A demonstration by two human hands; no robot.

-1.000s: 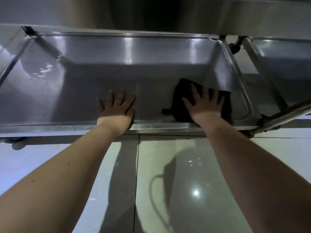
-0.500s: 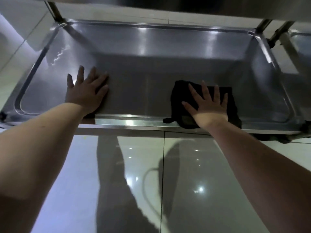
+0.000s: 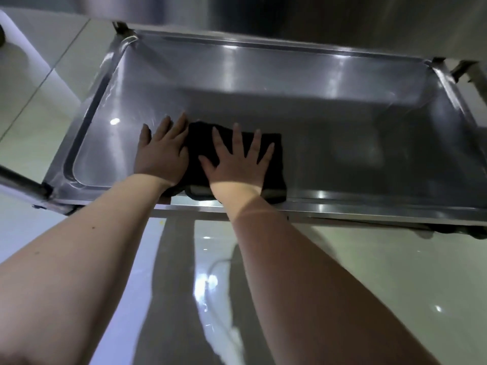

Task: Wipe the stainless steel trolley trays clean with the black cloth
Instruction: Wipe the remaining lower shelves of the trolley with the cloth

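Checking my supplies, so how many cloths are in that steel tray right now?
1. The black cloth lies near the front rim of the tray, left of middle, pressed under the flat right hand; the left hand lies flat beside it. Another could be hidden under the hands.

Black cloth [image 3: 274, 151] on silver-grey steel tray [image 3: 342, 164]; glossy pale floor [image 3: 382, 272].

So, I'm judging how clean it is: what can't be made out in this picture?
Head view only.
Floor of the tray beneath the black cloth, right hand and left hand: covered by them.
The tray's near right corner: cut off by the frame edge.
Smears versus reflections: glare hides the difference.
The upper shelf: only its underside shows.
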